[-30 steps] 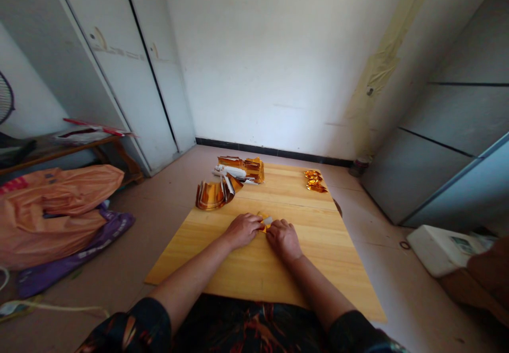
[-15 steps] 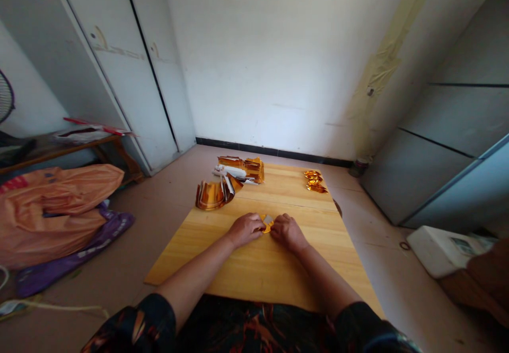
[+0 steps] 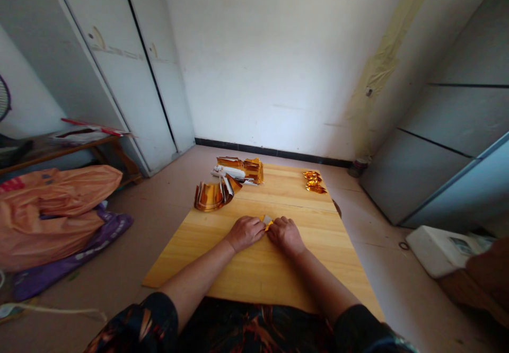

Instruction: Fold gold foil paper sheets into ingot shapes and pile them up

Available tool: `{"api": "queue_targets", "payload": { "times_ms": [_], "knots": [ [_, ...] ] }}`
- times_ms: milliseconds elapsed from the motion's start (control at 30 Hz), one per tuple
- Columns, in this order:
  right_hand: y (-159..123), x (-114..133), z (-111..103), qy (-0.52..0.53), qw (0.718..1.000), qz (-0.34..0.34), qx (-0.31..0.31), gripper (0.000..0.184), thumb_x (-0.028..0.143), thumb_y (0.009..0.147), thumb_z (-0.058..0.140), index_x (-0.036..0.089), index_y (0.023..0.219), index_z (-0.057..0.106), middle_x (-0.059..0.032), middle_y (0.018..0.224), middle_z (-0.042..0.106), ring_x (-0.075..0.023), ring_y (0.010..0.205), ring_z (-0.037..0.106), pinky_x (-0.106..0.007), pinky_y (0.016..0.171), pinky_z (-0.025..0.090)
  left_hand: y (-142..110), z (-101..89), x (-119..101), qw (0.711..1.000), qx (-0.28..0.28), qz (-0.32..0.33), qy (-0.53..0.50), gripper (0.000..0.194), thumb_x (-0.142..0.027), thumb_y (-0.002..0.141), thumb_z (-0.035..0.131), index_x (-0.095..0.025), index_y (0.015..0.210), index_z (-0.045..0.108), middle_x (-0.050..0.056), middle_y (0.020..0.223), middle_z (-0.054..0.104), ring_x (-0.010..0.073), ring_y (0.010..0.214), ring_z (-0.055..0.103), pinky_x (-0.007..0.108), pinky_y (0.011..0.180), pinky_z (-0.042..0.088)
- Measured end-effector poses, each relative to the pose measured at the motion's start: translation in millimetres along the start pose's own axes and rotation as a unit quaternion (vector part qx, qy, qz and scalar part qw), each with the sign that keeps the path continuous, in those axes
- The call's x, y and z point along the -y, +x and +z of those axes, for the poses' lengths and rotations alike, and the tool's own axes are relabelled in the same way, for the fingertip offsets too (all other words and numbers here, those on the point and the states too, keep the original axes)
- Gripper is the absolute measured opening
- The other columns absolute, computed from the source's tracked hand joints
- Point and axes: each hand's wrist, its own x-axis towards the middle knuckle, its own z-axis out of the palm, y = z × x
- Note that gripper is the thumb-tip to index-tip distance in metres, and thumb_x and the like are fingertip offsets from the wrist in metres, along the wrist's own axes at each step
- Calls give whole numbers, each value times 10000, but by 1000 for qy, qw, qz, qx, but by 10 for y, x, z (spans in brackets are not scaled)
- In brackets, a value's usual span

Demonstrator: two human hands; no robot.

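Two hands at work, and one small gold paper piece [image 3: 269, 226] between them, sitting low at mid-counter [image 3: 326, 257], a grey patch [image 3: 268, 219] showing on top. The left hand [image 3: 245, 232] has its fingers drawn together on the piece's left end; the right hand [image 3: 286, 235] has its own bunched on the right end, the tips mostly hidden.

Now the count up top: two bundles of gold sheets at the far left, one curved bundle [image 3: 210, 196] nearer, one flatter bundle [image 3: 254, 170] behind it, with one white roll [image 3: 228, 171] lying alongside. Over at the far right corner, a cluster of folded gold pieces [image 3: 314, 182], overlapping too closely to count for sure.

Edges, then! The curved bundle sits right at the left edge, the folded cluster just inside the right one. Bare wood runs from the right hand out to the right edge, and a wide strip lies between the bundles and the cluster. The near edge meets the patterned clothing [image 3: 254, 326].

And the change: half a second ago the hands are wider apart with more gold showing; now they close in, covering more of it. Bundles and cluster hold their places on the wood.
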Motion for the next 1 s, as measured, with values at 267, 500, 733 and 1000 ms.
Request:
{"api": "queue_targets", "payload": {
  "times_ms": [267, 500, 733, 1000],
  "knots": [
    [-30, 66, 30, -17, 999, 24, -24, 180, 224, 917, 469, 195, 844, 631, -59, 871, 611, -184, 846, 493, -289, 703, 295, 5, -13, -11, 998, -10, -44, -39, 162, -288, 854, 524, -196, 901, 649, 38, 831, 638, 152, 757, 588, 266, 710, 461],
    [-82, 5, 110, 47, 994, 71, -66, 215, 163, 891, 487, 181, 762, 659, -56, 848, 588, -161, 825, 483, -257, 708, 316, 21, -20, 38, 991, -18, -36, -127, 235, -73, 803, 483, -198, 888, 663, 37, 857, 668, 160, 824, 593, 289, 781, 459],
    [-54, -53, 63, 75, 990, 109, -45, 169, 184, 878, 498, 178, 809, 652, -43, 813, 608, -143, 799, 525, -231, 706, 325, 72, 53, -1, 977, -27, -117, -176, 187, -138, 834, 523, -208, 927, 668, 28, 890, 694, 159, 858, 600, 289, 809, 465],
    [-39, 6, -41, 73, 984, 163, -20, 126, 198, 864, 513, 186, 838, 635, -38, 824, 624, -146, 793, 555, -224, 681, 333, 171, 46, -2, 960, 8, -197, -199, 200, -160, 817, 542, -204, 955, 679, 26, 926, 706, 162, 881, 620, 273, 819, 470]
  ]
}}
